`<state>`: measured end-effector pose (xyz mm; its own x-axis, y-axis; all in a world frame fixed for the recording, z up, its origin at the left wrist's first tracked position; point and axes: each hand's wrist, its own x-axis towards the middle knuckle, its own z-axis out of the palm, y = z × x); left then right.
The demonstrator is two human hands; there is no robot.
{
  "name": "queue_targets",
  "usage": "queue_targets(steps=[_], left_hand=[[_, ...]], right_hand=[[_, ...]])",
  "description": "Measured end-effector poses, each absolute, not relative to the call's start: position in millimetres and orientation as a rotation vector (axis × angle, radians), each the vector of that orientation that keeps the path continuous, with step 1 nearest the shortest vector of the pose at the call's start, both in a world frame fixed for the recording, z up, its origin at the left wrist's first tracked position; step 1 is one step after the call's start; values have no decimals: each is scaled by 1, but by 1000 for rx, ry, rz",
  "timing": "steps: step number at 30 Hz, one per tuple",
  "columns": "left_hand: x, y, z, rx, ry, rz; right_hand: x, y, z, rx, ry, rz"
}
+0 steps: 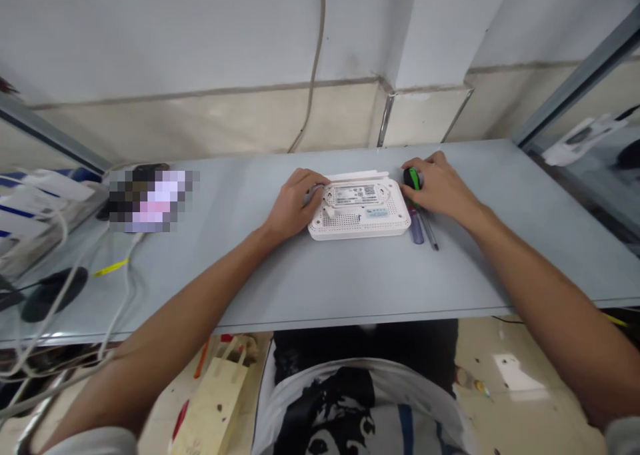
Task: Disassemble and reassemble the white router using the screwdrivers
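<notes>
A white router (360, 225) lies with its labelled, vented underside up on the grey-blue table. My left hand (299, 205) is closed at its left edge, fingers bent over the corner; a small grey piece shows by the fingertips, too unclear to name. Just right of the router, my right hand (437, 183) has its fingers round the green and black handle of a screwdriver (414, 180), whose shaft points toward me near the tabletop. Beside that shaft lies a second tool with a clear purple handle (417, 231), partly covered.
A blurred phone (157, 201), white cables (127, 288) and a dark computer mouse (55, 295) occupy the table's left side. White devices (30, 208) are stacked at far left. A grey metal frame (580, 75) rises at right. A paper bag (213, 401) stands on the floor.
</notes>
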<state>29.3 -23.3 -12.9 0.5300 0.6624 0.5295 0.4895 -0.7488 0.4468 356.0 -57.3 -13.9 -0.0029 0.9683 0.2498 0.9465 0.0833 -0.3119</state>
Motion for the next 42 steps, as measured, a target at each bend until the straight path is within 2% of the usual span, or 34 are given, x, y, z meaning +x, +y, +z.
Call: queue_targets(steps=[13,18,30,42], left_hand=[[22,-27,-1,2518,1106,1172],[17,-22,1,2425,1193,1310],[19,-23,-4,2494,1214,1236],[18,-25,3,2527,1221,1290]], right_hand=[[355,-57,-14,-1876,-1817,141],[349,-62,3,-1762,-1610,13],[331,-60,-3,-1356,-1571,-6],[332,-61,-6,-1367,-1561,96]])
